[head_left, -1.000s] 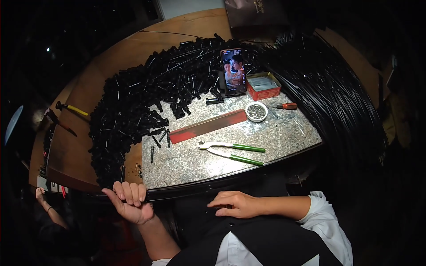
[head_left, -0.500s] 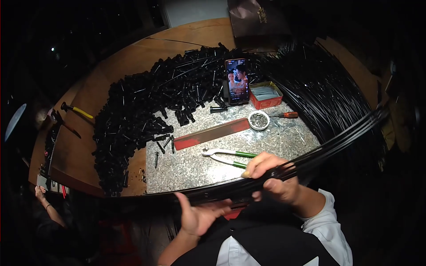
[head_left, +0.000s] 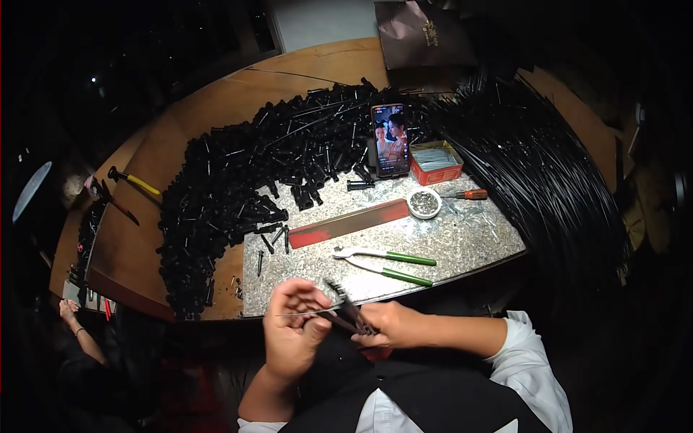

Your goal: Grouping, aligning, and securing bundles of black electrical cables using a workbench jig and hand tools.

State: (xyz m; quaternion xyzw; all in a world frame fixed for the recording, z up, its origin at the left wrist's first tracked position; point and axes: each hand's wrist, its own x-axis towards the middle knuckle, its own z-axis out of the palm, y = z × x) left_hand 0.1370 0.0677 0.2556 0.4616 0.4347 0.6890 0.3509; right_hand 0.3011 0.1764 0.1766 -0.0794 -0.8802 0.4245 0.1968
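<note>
Rods (head_left: 349, 312), at the table's (head_left: 119, 238) six o'clock, sat clenched in the right hand (head_left: 386, 325); the left hand (head_left: 292, 328) cupped loosely open, so stray ends could slip or jab its palm.

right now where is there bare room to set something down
On the stone slab: between the loose black pins and the pliers; and right of the pliers, nearer than the white bowl. On the wooden tabletop: left of the black heap, nearer than the yellow-handled tool. Crowded: where the heap spreads behind the red bar, and right, under black rods.
</note>
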